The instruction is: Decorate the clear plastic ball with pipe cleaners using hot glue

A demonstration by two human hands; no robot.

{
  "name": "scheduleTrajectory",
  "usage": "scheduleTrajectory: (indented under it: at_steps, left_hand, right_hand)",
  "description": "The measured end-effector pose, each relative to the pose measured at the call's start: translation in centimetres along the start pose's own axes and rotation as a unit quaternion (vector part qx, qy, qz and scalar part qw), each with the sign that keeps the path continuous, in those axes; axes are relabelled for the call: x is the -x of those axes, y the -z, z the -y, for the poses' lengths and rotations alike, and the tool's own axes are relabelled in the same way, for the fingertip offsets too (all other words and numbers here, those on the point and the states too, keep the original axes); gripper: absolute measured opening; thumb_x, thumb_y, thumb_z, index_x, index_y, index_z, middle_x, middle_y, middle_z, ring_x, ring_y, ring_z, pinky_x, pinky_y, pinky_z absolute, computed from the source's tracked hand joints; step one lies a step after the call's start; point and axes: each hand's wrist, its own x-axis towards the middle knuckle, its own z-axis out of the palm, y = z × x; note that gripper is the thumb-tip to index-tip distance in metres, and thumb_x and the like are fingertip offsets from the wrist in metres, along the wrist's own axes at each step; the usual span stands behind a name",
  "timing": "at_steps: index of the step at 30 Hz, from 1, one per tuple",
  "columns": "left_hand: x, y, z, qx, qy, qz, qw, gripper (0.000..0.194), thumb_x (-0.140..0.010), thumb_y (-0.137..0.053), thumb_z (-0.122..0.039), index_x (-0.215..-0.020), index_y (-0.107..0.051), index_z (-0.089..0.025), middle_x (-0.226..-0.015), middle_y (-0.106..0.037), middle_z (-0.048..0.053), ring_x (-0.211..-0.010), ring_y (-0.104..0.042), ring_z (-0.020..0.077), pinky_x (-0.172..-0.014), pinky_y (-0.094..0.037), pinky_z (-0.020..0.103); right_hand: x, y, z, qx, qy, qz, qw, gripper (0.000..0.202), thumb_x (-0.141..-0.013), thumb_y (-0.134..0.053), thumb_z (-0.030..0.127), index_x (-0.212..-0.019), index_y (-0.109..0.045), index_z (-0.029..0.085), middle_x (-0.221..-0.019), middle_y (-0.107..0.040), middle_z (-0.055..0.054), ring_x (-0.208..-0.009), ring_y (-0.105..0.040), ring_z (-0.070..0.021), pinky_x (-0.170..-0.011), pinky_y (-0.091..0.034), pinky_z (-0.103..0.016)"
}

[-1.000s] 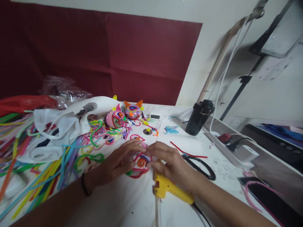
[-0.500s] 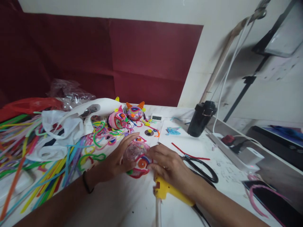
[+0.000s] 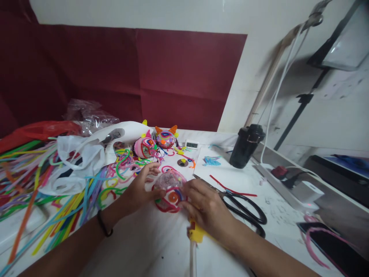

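A clear ball decorated with pipe cleaners [image 3: 170,190] rests on the white table, with an orange eye and red edging facing me. At its left side is my left hand [image 3: 142,188], its fingers spread and lifted off while the thumb lies against the ball. My right hand [image 3: 206,202] grips the ball's right edge with curled fingers; the fingertips are partly hidden. Beneath the right forearm lies a yellow glue gun [image 3: 196,232], mostly covered. Black-handled scissors [image 3: 243,209] lie just right of that hand.
Pipe cleaners [image 3: 66,215] of many colours spread across the left side. Two finished-looking decorated balls [image 3: 145,147] stand behind, near a small digital display [image 3: 191,144]. A black bottle [image 3: 246,146], a power strip [image 3: 284,184] and a red pipe cleaner [image 3: 233,186] are to the right.
My left hand's fingers have lifted and spread away from the ball, leaving the thumb at its side. The right hand stays at the ball's right edge. The view has shifted slightly.
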Motion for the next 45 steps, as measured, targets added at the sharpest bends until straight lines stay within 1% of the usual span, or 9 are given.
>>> scheduleTrajectory:
  at_steps: [3, 6, 9, 13, 23, 31, 35, 38, 45]
  left_hand:
    - [-0.1, -0.1, -0.3, -0.035, -0.019, -0.044, 0.998, 0.056, -0.066, -0.081, -0.05, -0.106, -0.054, -0.021, -0.097, -0.057, 0.003, -0.095, -0.057, 0.0218, -0.084, -0.048, 0.035]
    - [-0.2, -0.3, -0.8, -0.056, -0.032, -0.066, 0.996, 0.042, -0.067, -0.079, -0.046, -0.089, -0.054, -0.02, -0.079, -0.05, -0.003, -0.075, -0.051, 0.0157, -0.069, -0.045, 0.027]
    - [-0.1, -0.5, -1.2, -0.048, -0.034, -0.055, 0.997, 0.033, -0.073, -0.074, -0.043, -0.079, -0.05, -0.021, -0.069, -0.044, -0.006, -0.063, -0.044, 0.0125, -0.059, -0.038, 0.023]
    - [0.1, -0.8, -1.5, -0.044, -0.049, -0.027, 0.997, 0.026, -0.081, -0.067, -0.041, -0.077, -0.052, -0.02, -0.067, -0.046, -0.006, -0.06, -0.045, 0.0117, -0.055, -0.037, 0.023]
    - [1.3, -1.5, -2.7, -0.155, -0.085, -0.054, 0.983, 0.017, -0.091, -0.058, -0.037, -0.084, -0.056, -0.021, -0.082, -0.057, -0.001, -0.073, -0.057, 0.0159, -0.066, -0.047, 0.027]
    - [2.6, -2.4, -4.6, -0.27, -0.18, -0.053, 0.945, 0.014, -0.095, -0.051, -0.031, -0.104, -0.051, -0.02, -0.096, -0.055, 0.004, -0.087, -0.056, 0.02, -0.078, -0.05, 0.034]
    - [2.9, -2.6, -4.0, -0.303, -0.197, -0.046, 0.931, 0.024, -0.094, -0.051, -0.027, -0.117, -0.047, -0.02, -0.112, -0.055, 0.009, -0.107, -0.055, 0.0251, -0.092, -0.049, 0.042]
    - [3.3, -2.7, -3.0, -0.326, -0.2, -0.036, 0.924, 0.036, -0.091, -0.054, -0.027, -0.125, -0.045, -0.021, -0.128, -0.051, 0.013, -0.121, -0.05, 0.0298, -0.1, -0.046, 0.048]
    - [3.5, -3.7, -1.5, -0.393, -0.225, -0.047, 0.89, 0.054, -0.089, -0.057, -0.035, -0.137, -0.038, -0.02, -0.137, -0.042, 0.017, -0.128, -0.043, 0.0357, -0.103, -0.044, 0.054]
  right_hand:
    - [0.1, -0.3, 0.1, 0.015, 0.003, -0.018, 1.0, 0.013, -0.097, -0.053, 0.023, -0.101, -0.061, 0.014, -0.091, -0.061, -0.011, -0.082, -0.059, -0.0222, -0.07, -0.053, -0.033]
    - [0.1, -0.5, 0.3, 0.038, 0.004, -0.036, 0.999, 0.015, -0.098, -0.052, 0.026, -0.095, -0.061, 0.014, -0.087, -0.06, -0.01, -0.078, -0.059, -0.0211, -0.067, -0.053, -0.032]
    - [0.2, -0.7, 0.7, 0.058, 0.004, -0.048, 0.997, 0.019, -0.098, -0.051, 0.026, -0.087, -0.061, 0.015, -0.083, -0.06, -0.01, -0.074, -0.058, -0.0202, -0.063, -0.053, -0.03]
    - [0.2, -0.9, 1.1, 0.083, 0.015, -0.066, 0.994, 0.023, -0.099, -0.049, 0.027, -0.085, -0.062, 0.013, -0.081, -0.061, -0.01, -0.073, -0.059, -0.0208, -0.063, -0.054, -0.03]
    - [0.3, -1.1, 1.7, 0.112, -0.005, -0.061, 0.992, 0.02, -0.098, -0.05, 0.024, -0.088, -0.064, 0.013, -0.082, -0.063, -0.01, -0.075, -0.062, -0.0206, -0.065, -0.055, -0.029]
    - [0.5, -1.3, 2.0, 0.127, -0.02, -0.071, 0.989, 0.018, -0.098, -0.05, 0.025, -0.091, -0.062, 0.014, -0.084, -0.063, -0.01, -0.075, -0.062, -0.0214, -0.063, -0.055, -0.03]
    - [0.5, -1.4, 2.4, 0.103, -0.03, -0.07, 0.992, 0.02, -0.098, -0.044, 0.018, -0.092, -0.063, 0.014, -0.084, -0.061, -0.01, -0.077, -0.061, -0.0205, -0.067, -0.055, -0.03]
    - [0.5, -1.3, 2.7, 0.083, -0.04, -0.057, 0.994, 0.02, -0.095, -0.042, 0.013, -0.093, -0.062, 0.014, -0.084, -0.06, -0.011, -0.079, -0.061, -0.0212, -0.069, -0.056, -0.031]
    - [0.5, -1.1, 3.3, 0.03, -0.091, -0.008, 0.995, 0.026, -0.089, -0.039, 0.007, -0.098, -0.063, 0.013, -0.091, -0.059, -0.013, -0.081, -0.06, -0.0233, -0.07, -0.056, -0.036]
